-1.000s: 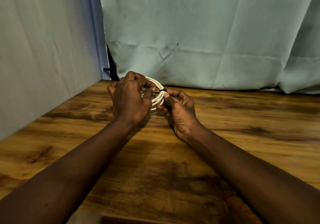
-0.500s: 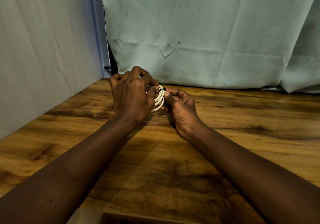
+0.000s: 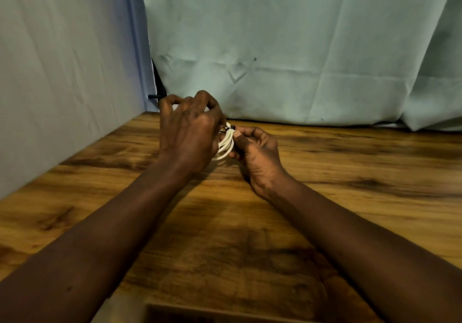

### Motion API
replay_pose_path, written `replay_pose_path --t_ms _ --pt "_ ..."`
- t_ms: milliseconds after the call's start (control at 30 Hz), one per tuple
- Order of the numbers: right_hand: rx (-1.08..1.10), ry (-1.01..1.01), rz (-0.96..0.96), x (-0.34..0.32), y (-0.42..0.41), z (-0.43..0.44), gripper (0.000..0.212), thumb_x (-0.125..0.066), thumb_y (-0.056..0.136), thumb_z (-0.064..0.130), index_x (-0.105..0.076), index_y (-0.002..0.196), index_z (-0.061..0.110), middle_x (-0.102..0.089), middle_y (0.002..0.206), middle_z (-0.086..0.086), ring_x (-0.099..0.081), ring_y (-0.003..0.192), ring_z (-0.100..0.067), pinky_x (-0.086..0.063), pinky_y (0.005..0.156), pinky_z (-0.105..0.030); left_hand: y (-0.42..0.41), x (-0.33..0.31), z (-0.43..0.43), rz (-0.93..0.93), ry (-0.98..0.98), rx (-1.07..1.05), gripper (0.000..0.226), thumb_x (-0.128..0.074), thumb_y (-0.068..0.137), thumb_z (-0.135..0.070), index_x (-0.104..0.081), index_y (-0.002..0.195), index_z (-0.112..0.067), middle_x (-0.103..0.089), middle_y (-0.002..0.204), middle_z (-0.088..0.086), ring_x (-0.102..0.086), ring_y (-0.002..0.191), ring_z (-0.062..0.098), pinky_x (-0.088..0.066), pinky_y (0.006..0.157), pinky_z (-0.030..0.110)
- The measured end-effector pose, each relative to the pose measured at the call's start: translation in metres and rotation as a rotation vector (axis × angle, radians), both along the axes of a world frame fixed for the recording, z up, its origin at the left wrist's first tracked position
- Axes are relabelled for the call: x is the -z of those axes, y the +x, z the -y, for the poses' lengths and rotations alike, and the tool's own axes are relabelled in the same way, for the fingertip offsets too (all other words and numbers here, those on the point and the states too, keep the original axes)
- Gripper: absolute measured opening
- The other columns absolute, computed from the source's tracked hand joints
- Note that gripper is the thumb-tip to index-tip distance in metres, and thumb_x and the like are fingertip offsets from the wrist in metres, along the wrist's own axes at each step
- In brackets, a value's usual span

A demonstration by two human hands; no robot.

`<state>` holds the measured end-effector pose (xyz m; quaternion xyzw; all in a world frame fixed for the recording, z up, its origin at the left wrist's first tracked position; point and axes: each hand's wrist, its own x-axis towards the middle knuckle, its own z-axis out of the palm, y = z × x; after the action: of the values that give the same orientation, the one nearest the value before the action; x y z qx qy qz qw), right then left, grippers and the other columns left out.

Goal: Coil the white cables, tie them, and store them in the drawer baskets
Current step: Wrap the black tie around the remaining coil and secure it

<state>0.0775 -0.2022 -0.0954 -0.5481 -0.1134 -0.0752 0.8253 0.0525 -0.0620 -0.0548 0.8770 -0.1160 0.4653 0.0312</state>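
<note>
A coiled white cable [image 3: 226, 145] is held just above the wooden table [image 3: 350, 172], near its far left part. A thin black tie [image 3: 228, 128] wraps the coil at its top. My left hand [image 3: 186, 132] curls round the coil's left side and hides most of it. My right hand [image 3: 255, 150] pinches the coil's right side just below the tie, thumb against the strands. No drawer basket shows clearly.
Pale cloth hangs behind the table [image 3: 300, 60] and along its left side [image 3: 62, 72]. A dark bracket [image 3: 156, 96] sticks out at the back left corner. The top edge of a drawer opening [image 3: 200, 314] shows at the bottom.
The coil has turned more edge-on and less of it shows. My left hand has lifted slightly and closed further over it. My right hand stays pinching beside the tie.
</note>
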Motion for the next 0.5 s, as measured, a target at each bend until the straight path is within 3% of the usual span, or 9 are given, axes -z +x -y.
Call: replay_pose_path --t_ms 200,400,500 --pt "0.012 -0.033 0.011 0.001 0.001 0.000 0.006 -0.063 0.098 0.000 -0.066 0.099 0.005 -0.077 0.080 -0.002 -0.071 0.067 -0.010 -0.054 0.053 -0.021 0.003 0.002 0.000 0.044 0.055 -0.002 0.017 -0.079 0.081 -0.016 -0.076 0.097 -0.020 -0.066 0.111 0.002 -0.065 0.096 0.028 -0.033 0.097 0.048" --pt "0.024 -0.102 0.023 0.003 0.002 0.002 0.007 -0.064 0.097 0.000 -0.068 0.096 0.006 -0.076 0.075 0.002 -0.070 0.064 -0.010 -0.055 0.052 -0.023 0.009 0.002 -0.015 0.019 0.066 0.159 0.014 -0.080 0.083 -0.020 -0.078 0.097 -0.019 -0.068 0.108 0.002 -0.067 0.093 0.028 -0.034 0.096 0.048" --pt "0.018 -0.084 0.000 0.002 0.003 0.002 0.006 -0.065 0.097 -0.001 -0.069 0.099 0.002 -0.076 0.081 -0.004 -0.069 0.066 -0.014 -0.054 0.054 -0.025 0.013 0.003 -0.020 0.017 0.100 0.182 0.014 -0.079 0.085 -0.022 -0.077 0.099 -0.021 -0.070 0.106 0.002 -0.066 0.096 0.029 -0.036 0.093 0.048"
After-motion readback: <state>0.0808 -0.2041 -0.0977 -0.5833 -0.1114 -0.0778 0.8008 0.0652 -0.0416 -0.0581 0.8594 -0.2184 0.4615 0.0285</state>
